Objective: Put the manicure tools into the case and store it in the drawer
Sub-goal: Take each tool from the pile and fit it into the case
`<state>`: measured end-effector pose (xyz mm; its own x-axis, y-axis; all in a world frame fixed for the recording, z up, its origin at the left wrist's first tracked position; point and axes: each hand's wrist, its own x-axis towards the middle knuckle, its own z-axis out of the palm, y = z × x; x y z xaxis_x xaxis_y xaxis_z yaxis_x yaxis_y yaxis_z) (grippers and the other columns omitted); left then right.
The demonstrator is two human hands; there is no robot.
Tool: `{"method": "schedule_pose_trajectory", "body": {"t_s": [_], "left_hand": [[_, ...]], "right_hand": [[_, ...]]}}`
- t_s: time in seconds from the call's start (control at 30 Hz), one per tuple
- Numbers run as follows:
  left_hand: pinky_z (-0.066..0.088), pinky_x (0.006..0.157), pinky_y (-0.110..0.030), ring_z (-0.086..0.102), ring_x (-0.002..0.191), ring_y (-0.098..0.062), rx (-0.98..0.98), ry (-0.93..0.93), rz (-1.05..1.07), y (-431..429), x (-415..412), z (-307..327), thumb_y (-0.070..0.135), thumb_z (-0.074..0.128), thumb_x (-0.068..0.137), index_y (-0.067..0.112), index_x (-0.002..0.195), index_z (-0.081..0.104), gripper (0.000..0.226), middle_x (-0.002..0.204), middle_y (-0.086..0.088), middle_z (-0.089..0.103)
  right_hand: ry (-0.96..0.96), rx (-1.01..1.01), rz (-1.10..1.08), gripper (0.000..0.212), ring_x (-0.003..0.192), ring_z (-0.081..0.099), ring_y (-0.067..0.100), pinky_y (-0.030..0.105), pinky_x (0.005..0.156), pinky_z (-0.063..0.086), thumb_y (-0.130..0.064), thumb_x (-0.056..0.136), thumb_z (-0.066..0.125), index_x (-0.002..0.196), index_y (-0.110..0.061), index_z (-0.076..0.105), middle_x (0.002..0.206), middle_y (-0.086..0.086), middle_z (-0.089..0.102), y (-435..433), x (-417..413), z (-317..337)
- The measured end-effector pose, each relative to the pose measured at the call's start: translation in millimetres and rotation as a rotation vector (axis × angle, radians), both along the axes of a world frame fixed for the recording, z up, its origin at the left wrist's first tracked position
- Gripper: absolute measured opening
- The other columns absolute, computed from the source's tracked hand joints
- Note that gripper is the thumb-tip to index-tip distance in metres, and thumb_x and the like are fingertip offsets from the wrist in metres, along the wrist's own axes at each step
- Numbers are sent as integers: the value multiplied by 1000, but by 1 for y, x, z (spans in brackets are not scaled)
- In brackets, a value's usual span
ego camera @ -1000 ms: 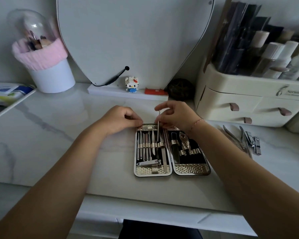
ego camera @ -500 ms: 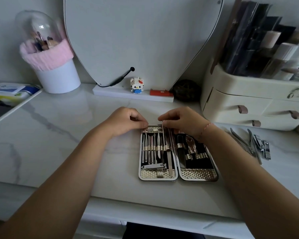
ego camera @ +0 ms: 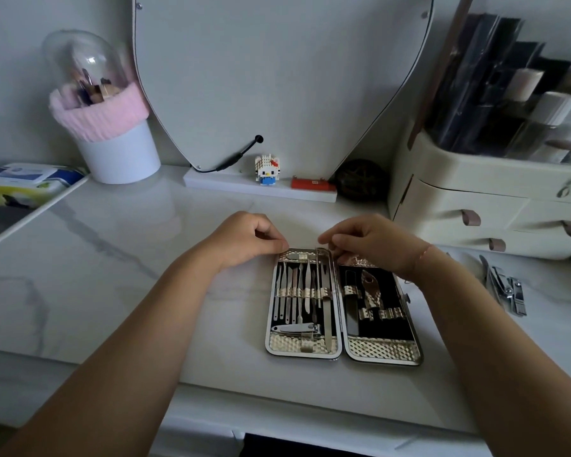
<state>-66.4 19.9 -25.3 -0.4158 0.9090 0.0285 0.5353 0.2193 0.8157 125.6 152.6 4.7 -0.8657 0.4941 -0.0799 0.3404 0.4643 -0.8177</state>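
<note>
The manicure case (ego camera: 381,349) lies open and flat on the marble top. Its left half holds several thin metal tools under straps and a nail clipper (ego camera: 295,328). The right half holds a few larger tools. My left hand (ego camera: 244,239) is curled at the case's top left corner, thumb on the rim. My right hand (ego camera: 373,242) is at the top edge near the hinge, fingertips pinching the upper end of a thin tool (ego camera: 319,268) that lies in the left half. More loose clippers and nippers (ego camera: 506,288) lie on the table to the right.
A cream drawer organizer (ego camera: 468,206) with loop handles stands at the back right, bottles on top. Behind the case are a mirror base with a small toy figure (ego camera: 267,169), a red item and a dark ball. A white cup (ego camera: 119,156) and a wipes pack (ego camera: 30,179) sit left.
My right hand has lowered the thin tool from standing upright above the case down into the left half. My left hand has stayed at the case's top corner.
</note>
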Motion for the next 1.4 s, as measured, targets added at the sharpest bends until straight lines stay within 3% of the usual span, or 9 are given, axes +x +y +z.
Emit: {"method": "schedule_pose_trajectory", "body": {"t_s": [0.07,0.13,0.27,0.43,0.7,0.97,1.1,1.27,1.4], "left_hand": [[42,81,-19,62,87,-6,-5,-5,-2,0,1,1,22,78,74,23,75,74,5,85,10,68],[42,80,-18,61,87,-6,-9,-1,-6,0,2,1,22,78,74,22,76,74,5,85,9,68],[42,80,-19,61,86,-6,-8,-5,3,-1,2,1,23,79,73,24,75,74,5,85,8,68],[41,78,-18,60,85,-4,-8,-4,-7,0,2,2,23,78,74,26,73,73,6,83,10,67],[41,80,-20,61,87,-6,-10,-4,-2,-1,1,1,24,79,73,26,74,74,5,85,10,68],[41,78,-18,60,83,-4,-4,-5,-5,0,1,1,22,78,74,22,76,75,4,84,9,67],[42,80,-20,61,84,-4,5,-6,1,0,0,0,23,79,73,23,75,75,4,83,10,67],[43,81,-20,61,84,-4,-1,-5,3,0,-1,-1,23,79,73,21,77,75,6,82,11,68],[44,82,-22,62,85,-5,-4,-7,5,0,-1,-1,24,79,73,21,77,75,6,81,11,69]], "right_hand": [[1,65,-29,20,75,66,19,34,85,56,-9,91,54,101,-14,71,88,12,70,0,2,-1],[-1,156,-35,20,66,61,16,25,74,54,-13,90,55,98,-18,72,81,10,70,-3,0,-2],[-17,300,-9,20,50,49,2,6,51,39,-17,89,56,95,-23,74,63,-13,60,-10,-6,-1],[-60,338,22,21,71,59,3,12,67,46,-18,90,56,98,-24,73,86,-8,68,-10,-6,1],[-60,315,39,19,85,63,7,18,77,48,-19,89,57,99,-24,73,94,-5,70,-10,-4,1],[-44,294,60,19,88,64,12,25,82,50,-17,88,58,98,-23,74,95,-2,71,-12,-1,4],[-65,317,90,16,85,63,18,36,82,52,-19,86,61,89,-27,75,89,-3,70,-11,-3,2],[-34,262,31,16,80,63,8,20,75,50,-18,88,59,91,-21,75,88,-4,72,-10,-2,2],[-49,267,16,15,81,65,11,23,77,50,-19,87,60,90,-22,75,87,-2,72,-10,-2,2]]}}
